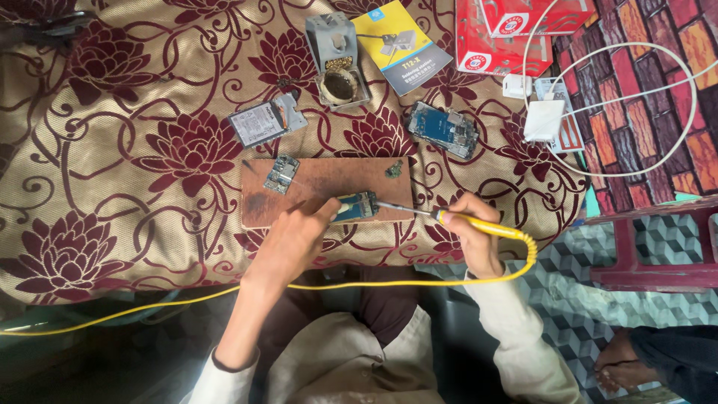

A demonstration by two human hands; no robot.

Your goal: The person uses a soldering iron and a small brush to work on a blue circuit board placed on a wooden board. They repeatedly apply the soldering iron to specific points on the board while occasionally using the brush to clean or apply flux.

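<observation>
From the head camera: one wooden board (321, 188) lies on the floral-clothed counter (112, 172), carrying three small circuit boards. The left hand (295, 236) has its fingers closed, pinning the blue circuit board (357, 206). The right hand (470, 232) has its fingers wrapped around one yellow soldering iron (456, 218), tip at that board. Two red boxes (508, 30) sit top right, one blue-and-yellow leaflet (400, 41) beside them.
</observation>
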